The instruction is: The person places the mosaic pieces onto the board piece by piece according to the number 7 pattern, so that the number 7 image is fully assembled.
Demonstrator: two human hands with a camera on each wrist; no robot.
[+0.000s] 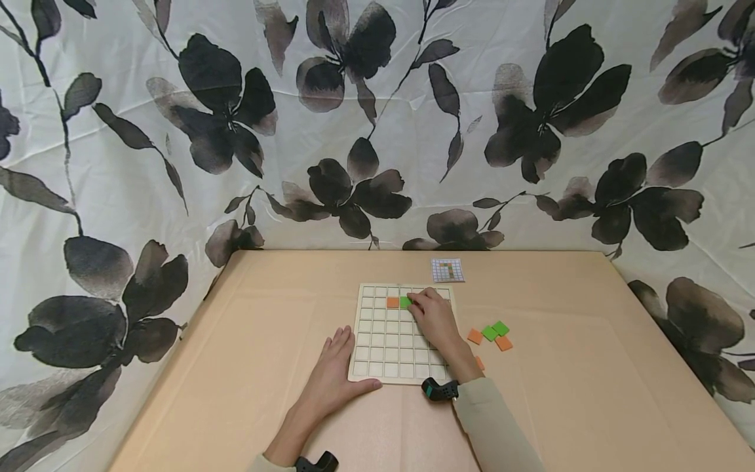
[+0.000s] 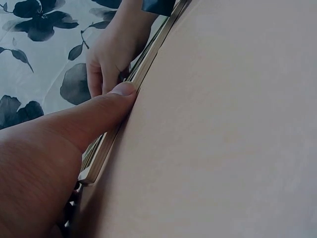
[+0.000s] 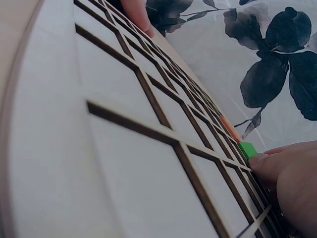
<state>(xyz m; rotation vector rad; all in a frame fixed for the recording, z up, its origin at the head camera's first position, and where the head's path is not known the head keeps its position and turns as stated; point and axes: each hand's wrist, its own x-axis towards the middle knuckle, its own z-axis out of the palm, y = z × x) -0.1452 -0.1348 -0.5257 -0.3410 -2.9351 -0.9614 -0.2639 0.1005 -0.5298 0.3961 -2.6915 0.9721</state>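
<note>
A wooden grid board (image 1: pixel 368 347) with pale square cells lies on the table. My right hand (image 1: pixel 435 320) is over its upper part and pinches a green square tile (image 1: pixel 405 302) at a cell near the top. In the right wrist view the green tile (image 3: pixel 247 149) stands slightly raised at the thumb tip. Directly left of it, an orange square tile (image 1: pixel 392 302) lies in a cell. My left hand (image 1: pixel 335 375) rests at the board's lower left corner, fingers extended along the left side; its thumb (image 2: pixel 106 106) touches the near edge.
Loose green tiles (image 1: pixel 489 333) and orange tiles (image 1: pixel 504 343) lie right of the board, one orange tile (image 1: pixel 480 362) partly behind my right forearm. A small card with a printed coloured grid (image 1: pixel 447 270) lies beyond the board. Floral cloth (image 1: pixel 377 131) hangs behind the table (image 1: pixel 283 295).
</note>
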